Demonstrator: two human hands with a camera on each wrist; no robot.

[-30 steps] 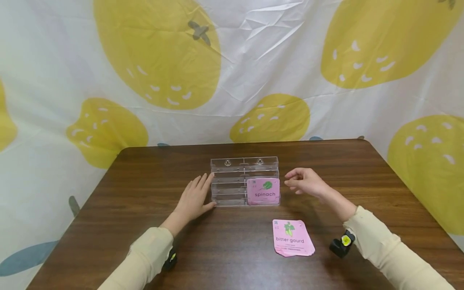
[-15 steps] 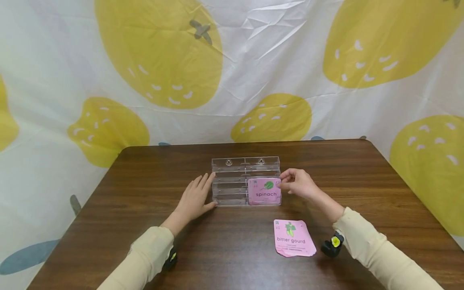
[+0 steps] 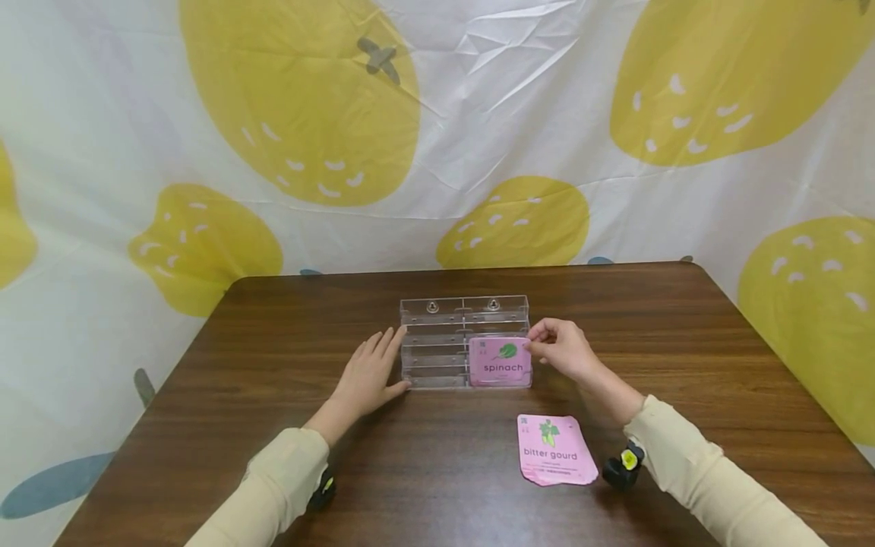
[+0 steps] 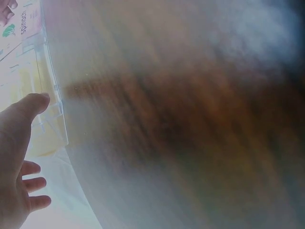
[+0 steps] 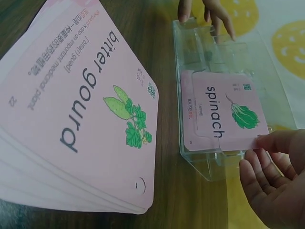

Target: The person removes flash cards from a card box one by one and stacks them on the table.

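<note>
A clear plastic rack [image 3: 434,357] with two columns of tiered pockets stands on the table. In its lower right pocket sits a pink "spinach" flashcard [image 3: 502,363], its face toward me. My right hand [image 3: 567,351] pinches the card's upper right corner; in the right wrist view the thumb [image 5: 268,141] lies on the face and the fingers curl under the edge. Along the rack's left side rests my left hand [image 3: 367,372], fingers straight, thumb [image 4: 38,102] at the lower corner. A stack of pink flashcards with "bitter gourd" [image 3: 555,450] on top lies in front of the rack.
The dark wooden table [image 3: 294,319] reaches back to a white curtain [image 3: 437,137] printed with yellow fruit. Each sleeve carries a small black wrist camera [image 3: 622,465].
My right hand has moved left from beside the rack to the spinach flashcard and now pinches its corner. The left hand stays at the rack's left side.
</note>
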